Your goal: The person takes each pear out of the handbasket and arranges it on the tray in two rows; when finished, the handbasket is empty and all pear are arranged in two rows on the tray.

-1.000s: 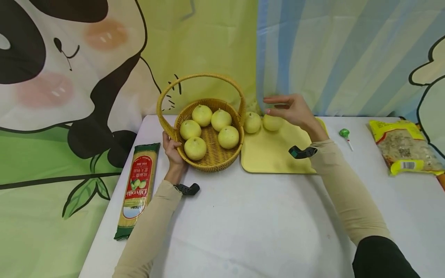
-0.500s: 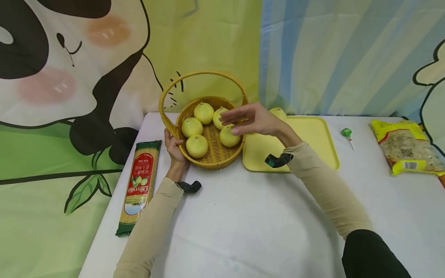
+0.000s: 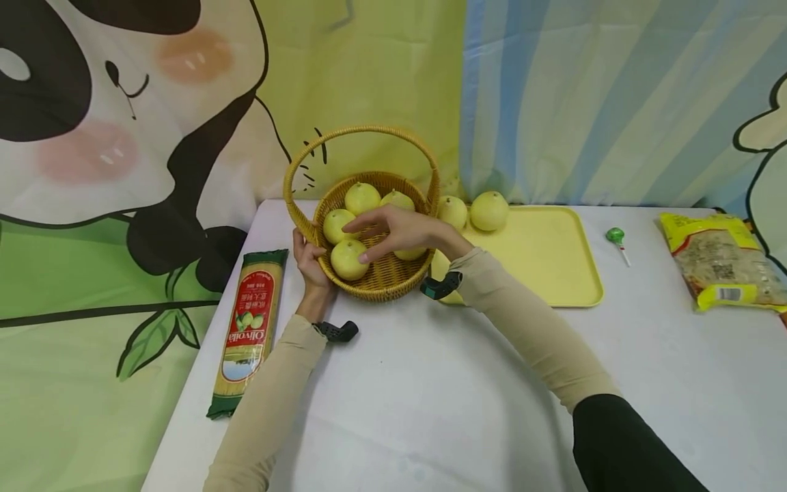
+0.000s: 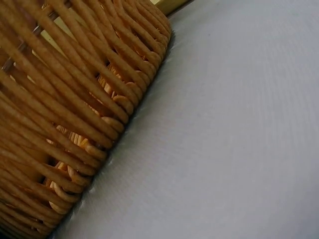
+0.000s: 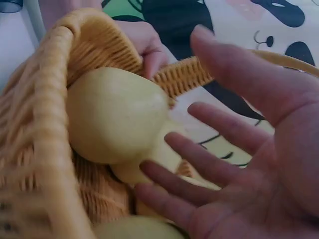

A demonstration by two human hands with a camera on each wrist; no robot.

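Observation:
A yellow wicker basket [image 3: 378, 290] with a tall arched handle holds several round, pale yellow-green fruits [image 3: 348, 260]. My left hand [image 3: 312, 268] grips its left rim, near the foot of the handle. The basket's woven side [image 4: 79, 99] fills the upper left of the left wrist view, where no fingers show. Over the basket's inside reaches my right hand [image 3: 402, 229], thumb and fingers apart around nothing, fingertips close to the front-left fruit. In the right wrist view its spread fingers [image 5: 199, 159] stand beside a fruit [image 5: 117, 114] in the basket.
Two more such fruits [image 3: 490, 210] sit at the back left of a yellow tray [image 3: 541, 253] right of the basket. A spaghetti packet [image 3: 249, 328] lies at left. Farther right are a green lollipop [image 3: 615, 236] and a yellow bag of dry food [image 3: 716, 263]. A printed curtain [image 3: 393, 82] hangs behind.
My right hand has moved left from above the tray to over the basket, bringing the two tray fruits into fuller view. My left hand keeps its hold on the basket's rim.

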